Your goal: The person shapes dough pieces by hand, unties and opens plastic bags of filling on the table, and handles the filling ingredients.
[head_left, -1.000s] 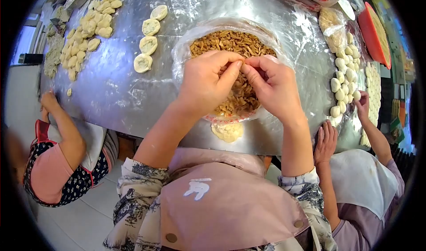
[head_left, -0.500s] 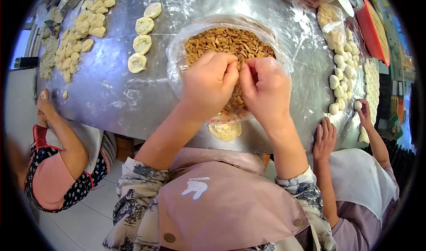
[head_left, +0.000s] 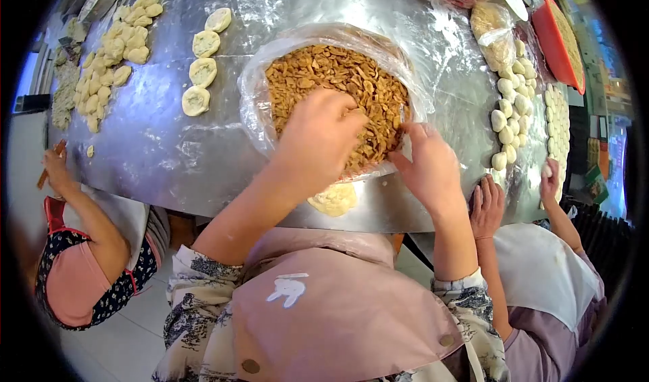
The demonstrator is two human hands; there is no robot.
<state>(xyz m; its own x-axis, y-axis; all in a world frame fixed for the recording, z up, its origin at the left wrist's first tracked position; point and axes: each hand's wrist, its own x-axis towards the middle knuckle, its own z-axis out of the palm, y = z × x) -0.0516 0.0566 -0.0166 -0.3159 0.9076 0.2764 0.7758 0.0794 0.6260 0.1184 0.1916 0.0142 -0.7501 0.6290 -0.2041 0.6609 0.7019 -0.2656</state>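
Note:
A wide bowl lined with a clear plastic bag [head_left: 253,101] stands on the metal table, full of brown chopped filling [head_left: 338,78]. Over the filling, my left hand [head_left: 318,135] is closed with its fingers curled inward; what they hold, if anything, is hidden. My right hand [head_left: 433,169] is at the bowl's right front rim, thumb and fingertips bent around the edge of the plastic. A flattened piece of pale dough [head_left: 334,199] lies just in front of the bowl, at the table's near edge, below my left hand.
Several filled dough rounds [head_left: 203,72] line up left of the bowl, with a heap of dough pieces [head_left: 101,88] farther left. Dough balls [head_left: 507,118], a bag of crumbs [head_left: 492,34] and a red basin [head_left: 558,44] are right. Co-workers' hands [head_left: 57,169] [head_left: 487,206] flank me.
My hands have moved apart from their pinch together over the bowl. The right one went down and right to the rim; the left stayed over the filling. The view shifted slightly.

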